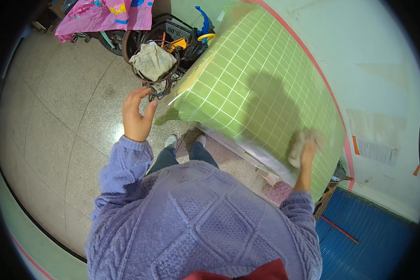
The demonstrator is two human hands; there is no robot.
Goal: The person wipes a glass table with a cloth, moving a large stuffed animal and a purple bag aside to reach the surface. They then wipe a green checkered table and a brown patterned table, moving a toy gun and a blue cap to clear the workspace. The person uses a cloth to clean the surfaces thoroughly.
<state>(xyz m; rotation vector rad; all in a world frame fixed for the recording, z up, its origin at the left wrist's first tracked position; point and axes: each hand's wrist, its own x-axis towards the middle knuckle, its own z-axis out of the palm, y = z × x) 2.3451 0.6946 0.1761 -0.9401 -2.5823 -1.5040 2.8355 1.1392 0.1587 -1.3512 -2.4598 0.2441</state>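
A green checked cloth (227,80) under clear plastic covers a table in front of me and to the right. On its right part my right hand (308,152) holds a greyish cloth (297,150), both blurred, pressed against the cover. My left hand (137,113) is raised over the floor beside the table's left corner, fingers apart and holding nothing. Just beyond it stands a round dark metal rack (176,63) with a crumpled off-white cloth (153,61) lying on top.
Behind the rack are a dark plastic basket (171,30) with mixed items and a wheeled thing under a pink sheet (105,17). A pale wall (381,87) borders the table's far side. A blue ribbed surface (360,224) lies at lower right.
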